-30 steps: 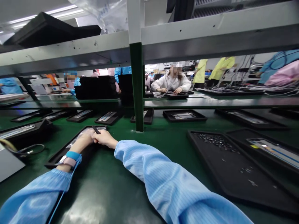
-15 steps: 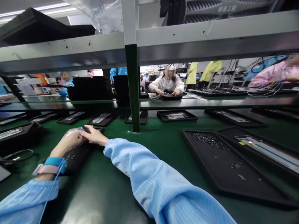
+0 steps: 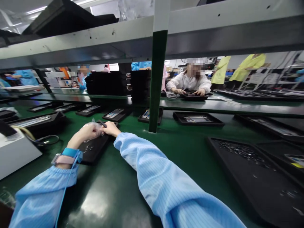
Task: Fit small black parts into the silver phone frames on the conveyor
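My left hand is closed on a crumpled clear plastic bag, over the far part of a small black tray. Beside it my right hand is closed, its fingers against a small dark object whose kind I cannot make out. The two hands almost touch, and they hide part of the bag. Several small metal pieces lie in the tray below my left hand. A blue band and a watch are around my left wrist.
A larger black tray with many small metal pieces lies at right. Black trays with flat devices, one being a tray, line the back. A green post carries the overhead shelf. A white box and cable stand left. A co-worker sits opposite.
The whole view has swung left, so the hands, trays and post appear farther right. Both hands stay together over the small tray, still on the bag and the dark object.
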`<state>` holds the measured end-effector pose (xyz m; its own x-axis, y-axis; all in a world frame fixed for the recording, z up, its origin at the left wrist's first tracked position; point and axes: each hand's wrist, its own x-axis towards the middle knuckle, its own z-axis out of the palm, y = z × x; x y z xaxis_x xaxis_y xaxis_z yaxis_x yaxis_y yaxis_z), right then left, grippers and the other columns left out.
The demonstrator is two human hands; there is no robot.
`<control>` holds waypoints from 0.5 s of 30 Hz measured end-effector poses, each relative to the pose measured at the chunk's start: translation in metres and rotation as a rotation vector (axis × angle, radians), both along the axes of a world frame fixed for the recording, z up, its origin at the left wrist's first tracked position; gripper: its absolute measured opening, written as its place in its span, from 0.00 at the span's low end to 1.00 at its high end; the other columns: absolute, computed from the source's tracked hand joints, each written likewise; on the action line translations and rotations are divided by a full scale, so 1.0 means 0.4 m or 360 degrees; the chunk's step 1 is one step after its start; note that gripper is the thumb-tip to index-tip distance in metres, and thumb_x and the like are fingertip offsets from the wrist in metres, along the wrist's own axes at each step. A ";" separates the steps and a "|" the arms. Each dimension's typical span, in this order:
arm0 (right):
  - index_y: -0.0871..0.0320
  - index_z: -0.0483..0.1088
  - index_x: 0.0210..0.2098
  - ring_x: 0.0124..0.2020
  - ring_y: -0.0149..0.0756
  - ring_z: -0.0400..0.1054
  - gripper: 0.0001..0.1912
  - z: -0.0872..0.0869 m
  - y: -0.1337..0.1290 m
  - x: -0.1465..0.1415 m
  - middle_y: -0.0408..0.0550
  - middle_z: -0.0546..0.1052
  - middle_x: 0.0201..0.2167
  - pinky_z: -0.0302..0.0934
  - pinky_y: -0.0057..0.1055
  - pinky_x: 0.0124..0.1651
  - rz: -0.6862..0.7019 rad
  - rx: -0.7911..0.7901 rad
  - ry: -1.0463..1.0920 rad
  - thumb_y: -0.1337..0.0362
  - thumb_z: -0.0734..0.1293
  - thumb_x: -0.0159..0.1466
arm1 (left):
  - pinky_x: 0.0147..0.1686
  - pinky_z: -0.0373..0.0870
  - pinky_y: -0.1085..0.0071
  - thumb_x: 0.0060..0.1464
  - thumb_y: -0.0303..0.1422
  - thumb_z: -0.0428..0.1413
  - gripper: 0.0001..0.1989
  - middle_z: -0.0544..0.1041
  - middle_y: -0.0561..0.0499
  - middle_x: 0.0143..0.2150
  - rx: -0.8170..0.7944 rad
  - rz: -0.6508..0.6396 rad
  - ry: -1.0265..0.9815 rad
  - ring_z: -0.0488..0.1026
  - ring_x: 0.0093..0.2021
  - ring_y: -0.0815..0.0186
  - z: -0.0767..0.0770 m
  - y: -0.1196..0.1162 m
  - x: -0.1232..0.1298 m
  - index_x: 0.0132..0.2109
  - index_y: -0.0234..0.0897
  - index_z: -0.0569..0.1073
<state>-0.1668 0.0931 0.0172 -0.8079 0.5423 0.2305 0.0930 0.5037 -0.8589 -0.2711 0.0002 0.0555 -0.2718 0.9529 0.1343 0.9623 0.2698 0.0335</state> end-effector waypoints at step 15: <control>0.60 0.71 0.41 0.15 0.19 0.60 0.13 -0.022 0.026 -0.042 0.38 0.74 0.19 0.55 0.15 0.21 -0.0024 -0.0120 -0.0084 0.69 0.66 0.55 | 0.31 0.58 0.80 0.50 0.37 0.49 0.17 0.79 0.58 0.34 -0.0084 0.0183 0.0136 0.71 0.35 0.67 0.096 -0.078 -0.064 0.44 0.40 0.76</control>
